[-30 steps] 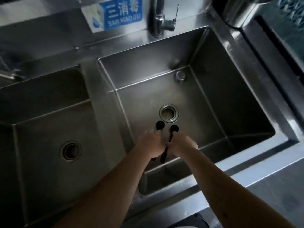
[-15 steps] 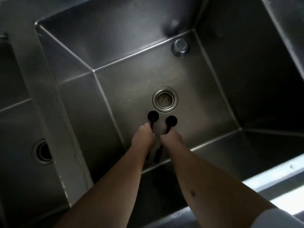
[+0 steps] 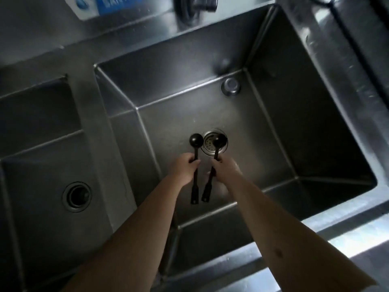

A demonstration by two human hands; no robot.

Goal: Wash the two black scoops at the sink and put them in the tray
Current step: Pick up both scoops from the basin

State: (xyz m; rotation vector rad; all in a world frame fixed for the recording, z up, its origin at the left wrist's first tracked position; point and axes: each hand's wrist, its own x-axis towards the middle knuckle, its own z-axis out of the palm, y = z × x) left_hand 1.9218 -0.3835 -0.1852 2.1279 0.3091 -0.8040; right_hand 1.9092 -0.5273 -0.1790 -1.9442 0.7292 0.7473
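Two black long-handled scoops are held side by side over the right basin of a steel sink (image 3: 273,114). My left hand (image 3: 184,168) grips the handle of the left scoop (image 3: 196,140), whose round bowl points away from me. My right hand (image 3: 226,169) grips the right scoop (image 3: 218,142), its bowl over the drain strainer (image 3: 208,144). Both handle ends stick out below my hands. No water is seen running. No tray is in view.
The tap base (image 3: 195,7) stands at the back rim above the right basin. A round plug (image 3: 231,85) sits in the basin's far corner. A second basin with its own drain (image 3: 76,196) lies to the left. A blue sign (image 3: 117,3) is on the back wall.
The view has pulled back and up, showing the tap base and sign again. My hands have slid down the handles, so more of both scoops shows, and the scoops sit nearer the drain.
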